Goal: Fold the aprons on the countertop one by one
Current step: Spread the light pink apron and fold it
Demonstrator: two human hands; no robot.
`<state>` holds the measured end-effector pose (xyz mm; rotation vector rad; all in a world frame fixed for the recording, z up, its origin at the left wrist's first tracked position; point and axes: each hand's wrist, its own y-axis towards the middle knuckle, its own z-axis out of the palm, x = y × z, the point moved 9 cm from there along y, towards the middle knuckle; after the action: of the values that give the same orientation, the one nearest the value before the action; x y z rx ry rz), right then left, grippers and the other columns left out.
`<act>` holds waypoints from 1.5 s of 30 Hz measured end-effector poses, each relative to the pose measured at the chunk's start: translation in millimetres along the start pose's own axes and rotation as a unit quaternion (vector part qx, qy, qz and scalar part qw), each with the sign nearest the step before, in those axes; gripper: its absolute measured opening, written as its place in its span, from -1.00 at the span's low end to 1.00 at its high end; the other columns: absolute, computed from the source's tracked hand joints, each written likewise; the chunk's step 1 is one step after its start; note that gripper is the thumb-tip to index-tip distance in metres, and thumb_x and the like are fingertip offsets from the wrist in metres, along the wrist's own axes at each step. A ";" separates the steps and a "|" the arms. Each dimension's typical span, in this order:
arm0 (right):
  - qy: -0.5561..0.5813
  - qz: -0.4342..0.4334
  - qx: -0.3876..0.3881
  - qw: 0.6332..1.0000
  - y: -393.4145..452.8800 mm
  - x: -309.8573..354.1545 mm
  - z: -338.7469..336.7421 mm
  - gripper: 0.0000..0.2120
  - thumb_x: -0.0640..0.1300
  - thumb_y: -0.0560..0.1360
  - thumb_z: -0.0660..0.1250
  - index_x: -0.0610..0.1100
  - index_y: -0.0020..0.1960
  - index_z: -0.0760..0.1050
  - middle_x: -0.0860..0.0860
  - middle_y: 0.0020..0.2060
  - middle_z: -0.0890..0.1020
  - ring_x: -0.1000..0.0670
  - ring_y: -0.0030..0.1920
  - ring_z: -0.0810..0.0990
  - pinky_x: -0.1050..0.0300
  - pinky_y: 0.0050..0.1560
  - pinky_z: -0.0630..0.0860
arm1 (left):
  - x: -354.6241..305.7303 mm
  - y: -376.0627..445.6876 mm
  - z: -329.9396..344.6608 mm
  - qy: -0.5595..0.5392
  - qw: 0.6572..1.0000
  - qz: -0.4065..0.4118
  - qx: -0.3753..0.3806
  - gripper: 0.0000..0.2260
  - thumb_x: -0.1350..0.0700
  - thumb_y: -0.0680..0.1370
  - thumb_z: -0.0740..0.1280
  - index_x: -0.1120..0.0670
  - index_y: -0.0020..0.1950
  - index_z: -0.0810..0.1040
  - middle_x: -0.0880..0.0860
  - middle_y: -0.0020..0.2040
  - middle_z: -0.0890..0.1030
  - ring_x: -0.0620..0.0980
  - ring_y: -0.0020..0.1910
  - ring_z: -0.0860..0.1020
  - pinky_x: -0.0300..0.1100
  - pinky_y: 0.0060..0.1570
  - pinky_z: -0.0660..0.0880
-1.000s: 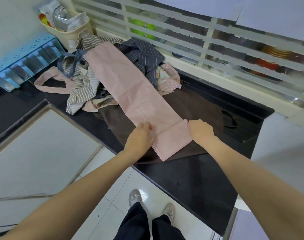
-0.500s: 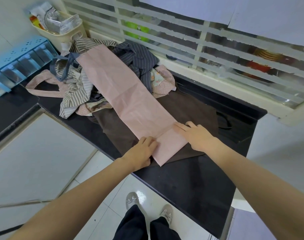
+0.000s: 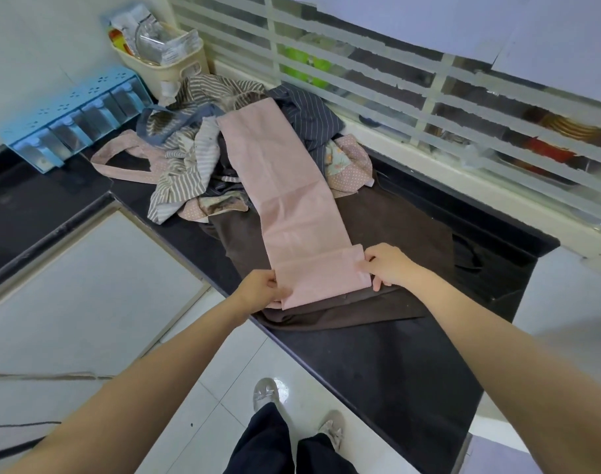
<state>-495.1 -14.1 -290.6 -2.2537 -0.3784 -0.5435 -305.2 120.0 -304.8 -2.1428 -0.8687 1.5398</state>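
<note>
Both hands, flat before, now pinching pink apron [image 3: 292,206] end: left hand [image 3: 258,289], right hand [image 3: 389,265].

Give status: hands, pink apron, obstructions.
Left hand and right hand pinch near-end fold of pink apron. Strip lies over brown apron. Far end overlaps unfolded pile.

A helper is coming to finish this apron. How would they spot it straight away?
On the black countertop, a heap of crumpled aprons lies below the window. The pink apron runs from it as one long flat strip; both hands pinch its near end.
</note>
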 end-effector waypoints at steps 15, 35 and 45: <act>-0.101 0.035 -0.095 0.990 -0.3 23.0 29.8 -0.68 -0.12 0.62 0.03 -0.24 0.07 0.51 -0.16 -0.03 0.61 -0.17 -0.11 0.62 0.08 -0.09 0.52 | -29.5 -30.7 14.8 0.494 0.794 0.347 -0.075 -0.38 -0.23 0.52 0.00 0.19 0.35 0.40 0.19 0.25 0.47 0.20 0.17 0.46 0.03 0.18 0.45; -0.252 -0.218 -0.009 0.943 -15.2 51.4 37.9 -0.42 -0.16 0.50 0.28 -0.04 0.49 0.20 -0.04 0.41 0.35 -0.09 0.31 0.41 0.09 0.26 0.38 | -1.3 -13.8 -25.3 0.237 0.959 0.151 0.031 -0.56 -0.06 0.51 0.37 0.00 0.34 0.38 -0.09 0.24 0.48 -0.08 0.21 0.46 -0.31 0.18 0.35; 0.138 -0.017 -0.038 0.990 11.8 35.2 34.0 -0.58 0.02 0.56 0.24 -0.37 0.05 0.55 -0.25 -0.08 0.64 -0.18 -0.17 0.64 -0.03 -0.01 0.55 | 32.7 5.5 -59.2 -0.051 0.986 0.000 -0.160 -0.88 0.11 0.59 0.25 0.15 -0.02 0.51 0.07 -0.14 0.54 0.06 -0.11 0.50 0.13 0.14 0.49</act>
<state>-450.6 7.0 -301.3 -2.2084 -0.2582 -0.8887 -241.0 141.3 -311.4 -2.2917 -1.2239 1.6134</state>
